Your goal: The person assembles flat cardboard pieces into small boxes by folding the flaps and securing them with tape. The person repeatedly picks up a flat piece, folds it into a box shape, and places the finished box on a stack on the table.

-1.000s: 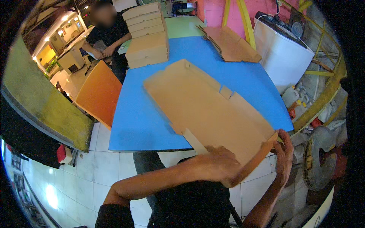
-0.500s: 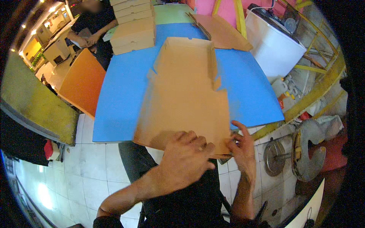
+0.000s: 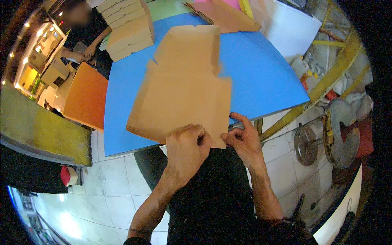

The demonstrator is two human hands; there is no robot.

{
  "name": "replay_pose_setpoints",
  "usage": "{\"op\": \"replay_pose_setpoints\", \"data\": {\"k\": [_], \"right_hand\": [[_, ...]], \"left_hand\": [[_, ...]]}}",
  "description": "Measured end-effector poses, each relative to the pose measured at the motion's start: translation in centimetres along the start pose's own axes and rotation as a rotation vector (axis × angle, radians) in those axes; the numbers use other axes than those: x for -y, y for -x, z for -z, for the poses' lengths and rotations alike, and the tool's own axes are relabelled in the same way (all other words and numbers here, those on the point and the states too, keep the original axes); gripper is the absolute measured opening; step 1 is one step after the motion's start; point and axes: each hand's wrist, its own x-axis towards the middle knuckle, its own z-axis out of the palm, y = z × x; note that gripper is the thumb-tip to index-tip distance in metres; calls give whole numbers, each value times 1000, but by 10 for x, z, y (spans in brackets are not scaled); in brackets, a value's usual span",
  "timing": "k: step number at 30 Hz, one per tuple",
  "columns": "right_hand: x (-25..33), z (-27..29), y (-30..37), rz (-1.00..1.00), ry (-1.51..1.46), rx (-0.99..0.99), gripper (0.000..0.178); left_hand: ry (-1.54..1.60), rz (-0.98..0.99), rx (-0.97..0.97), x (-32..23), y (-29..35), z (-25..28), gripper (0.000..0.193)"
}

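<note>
A brown cardboard box [image 3: 183,96] lies unfolded over the blue table, its near panel reaching past the table's front edge. The far part has a small notch in its rim, and there are slits at both sides of the middle fold. My left hand [image 3: 185,151] is closed at the near edge, fingers curled over the cardboard. At the near right corner my right hand [image 3: 245,143] pinches the edge, thumb against the cardboard and index finger bent above it. The cardboard is slightly blurred, and the undersides of my fingers are hidden.
Folded boxes [image 3: 128,30] are stacked at the far left of the blue table [image 3: 265,77]. Flat cardboard sheets [image 3: 228,16] lie at the far right. A person [image 3: 87,36] sits beyond an orange chair [image 3: 85,96]. A metal stand [image 3: 306,145] is at the right.
My left hand has gone from spread fingers over the near panel to a closed grip at its edge. The box looks flatter and has shifted left and away in the view, which has also turned.
</note>
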Motion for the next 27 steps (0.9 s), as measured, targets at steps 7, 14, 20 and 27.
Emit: {"op": "replay_pose_setpoints", "data": {"k": [7,14,20,27], "right_hand": [[15,-16,8,-101,-308,18,63],[11,-21,5,-146,-433,93,62],[8,-21,-1,-226,-513,88,62],[13,-22,-6,-178,-442,51,62]], "left_hand": [[127,159,360,-1,-21,15,23],[10,188,364,-6,-26,17,21],[11,196,325,-12,-21,10,21],[92,199,339,-10,-25,10,23]]}}
